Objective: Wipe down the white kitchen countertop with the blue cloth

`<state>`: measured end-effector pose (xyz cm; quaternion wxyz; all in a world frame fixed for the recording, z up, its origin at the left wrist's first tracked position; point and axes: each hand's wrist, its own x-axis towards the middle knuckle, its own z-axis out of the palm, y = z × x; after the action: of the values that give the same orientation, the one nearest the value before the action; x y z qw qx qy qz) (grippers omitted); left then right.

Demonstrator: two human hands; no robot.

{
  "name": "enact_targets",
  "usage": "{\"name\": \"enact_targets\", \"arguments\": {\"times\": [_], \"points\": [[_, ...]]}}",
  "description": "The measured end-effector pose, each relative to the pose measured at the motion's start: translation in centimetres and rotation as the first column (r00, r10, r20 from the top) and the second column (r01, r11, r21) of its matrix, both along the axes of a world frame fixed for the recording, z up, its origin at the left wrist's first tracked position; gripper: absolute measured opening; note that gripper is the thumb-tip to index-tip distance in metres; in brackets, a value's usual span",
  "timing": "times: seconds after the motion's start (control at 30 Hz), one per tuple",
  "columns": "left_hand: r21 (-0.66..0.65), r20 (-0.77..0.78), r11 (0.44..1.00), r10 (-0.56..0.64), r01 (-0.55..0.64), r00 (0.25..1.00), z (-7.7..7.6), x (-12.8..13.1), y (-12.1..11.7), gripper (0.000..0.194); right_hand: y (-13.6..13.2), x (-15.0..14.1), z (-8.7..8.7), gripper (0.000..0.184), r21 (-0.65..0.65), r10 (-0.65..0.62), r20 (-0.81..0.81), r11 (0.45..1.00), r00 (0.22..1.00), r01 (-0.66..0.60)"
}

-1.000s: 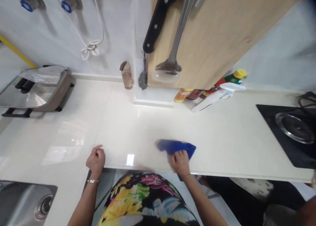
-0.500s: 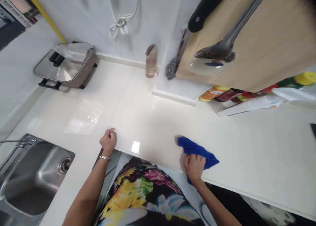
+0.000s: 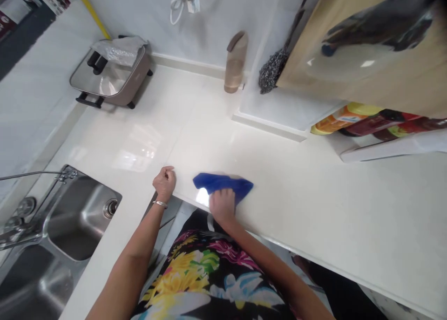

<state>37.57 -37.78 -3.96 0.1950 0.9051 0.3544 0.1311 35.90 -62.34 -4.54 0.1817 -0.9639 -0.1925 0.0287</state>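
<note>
Blue cloth (image 3: 240, 187) is spread, slightly crumpled, on the counter near its front edge, between the two hands and partly covered by one of them. The white countertop (image 3: 331, 203) is stretched across most of the view. At its left a steel sink (image 3: 57, 255) is set in, divided into two basins; a round drain (image 3: 111, 208) is seen in the farther one. At the upper right a wooden board (image 3: 384, 91) is shown, with a ladle (image 3: 377, 26) in front of it, cut off by the frame. In the back left corner a brown pan (image 3: 134, 80) is raised on black feet and covered by a glass lid (image 3: 87, 80); a crumpled plastic bag (image 3: 120, 50) is laid on top, and what is under the lid cannot be told. Below the board, a white container (image 3: 394, 147), an orange bottle (image 3: 337, 122) and a dark red bottle (image 3: 372, 123) are grouped. By the wall a see-through bottle (image 3: 233, 73) is stood upright, partly filled with liquid. The cloth is pressed down by the right hand (image 3: 222, 205), its fingers closed over the fabric. The left hand (image 3: 165, 182) is loosely curled at the counter's edge; whether anything is held inside cannot be told.
</note>
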Motion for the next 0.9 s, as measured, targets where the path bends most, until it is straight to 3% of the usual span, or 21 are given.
{"name": "enact_targets", "arguments": {"times": [0.1,0.2,0.37,0.47,0.6,0.73,0.8,0.9], "points": [[0.025,0.001,1.000,-0.004,0.004,1.000,-0.2,0.0,0.3,0.028,4.4,0.6,0.6,0.018,0.043,0.097,-0.082,0.995,0.992,-0.094],[0.009,0.028,1.000,-0.027,0.027,0.999,-0.3,0.2,0.6,0.029,7.2,1.2,1.0,0.018,0.086,0.214,-0.065,0.974,0.975,-0.209],[-0.043,0.054,0.998,-0.046,0.048,0.997,0.0,0.3,0.6,0.030,6.6,0.9,1.2,0.018,0.084,0.200,0.036,0.976,0.979,-0.203],[-0.068,0.081,0.996,-0.047,0.053,0.996,0.2,0.1,0.5,0.030,3.5,0.3,0.7,0.016,0.050,0.102,0.069,0.993,0.992,-0.106],[-0.133,0.142,0.981,-0.119,0.138,0.983,0.5,-0.4,0.4,0.031,-3.8,-0.8,-0.9,0.014,-0.025,-0.171,0.161,0.984,0.972,0.177],[-0.373,0.282,0.865,-0.238,0.335,0.929,1.3,-2.1,2.0,0.032,-12.8,-2.3,-2.2,0.018,-0.091,-0.400,0.295,0.892,0.868,0.442],[-0.443,0.334,0.835,-0.182,0.325,0.925,1.9,-3.6,3.9,0.032,-16.1,-2.9,-2.3,0.020,-0.100,-0.478,0.357,0.834,0.802,0.542],[-0.448,0.367,0.867,-0.044,0.218,0.929,2.4,-6.6,7.6,0.032,-17.5,-3.7,-1.9,0.021,-0.086,-0.544,0.414,0.775,0.730,0.626]]}}
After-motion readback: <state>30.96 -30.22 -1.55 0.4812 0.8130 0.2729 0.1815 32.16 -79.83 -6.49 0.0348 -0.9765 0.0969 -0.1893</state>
